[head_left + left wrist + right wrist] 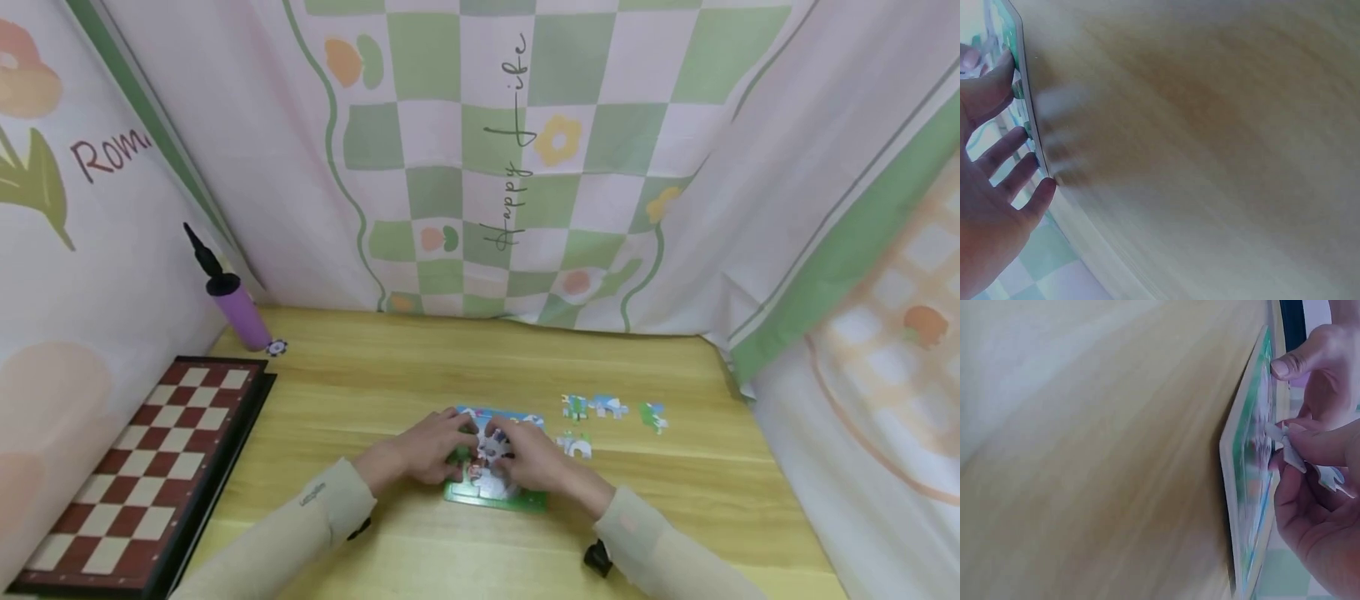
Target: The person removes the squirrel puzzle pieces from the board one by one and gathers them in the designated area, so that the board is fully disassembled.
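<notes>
A jigsaw puzzle board [491, 500] with a green lower border lies on the table, partly hidden under both hands. My left hand [438, 447] rests over its left side, fingers spread; in the left wrist view the fingertips [1046, 184] touch the board's edge and the thumb lies over its face. From the right comes my right hand [534, 457], close over the middle of the board. Between its thumb and fingers it pinches a pale puzzle piece [1291, 453], seen in the right wrist view, where another piece [1330, 478] shows by the curled fingers.
Several loose puzzle pieces lie right of the board, among them a green and white piece [653, 416] and a curved grey one [576, 446]. A red and white checkered game board [150, 475] is at the left, with a purple hand pump [243, 315] behind it. Curtains border the table.
</notes>
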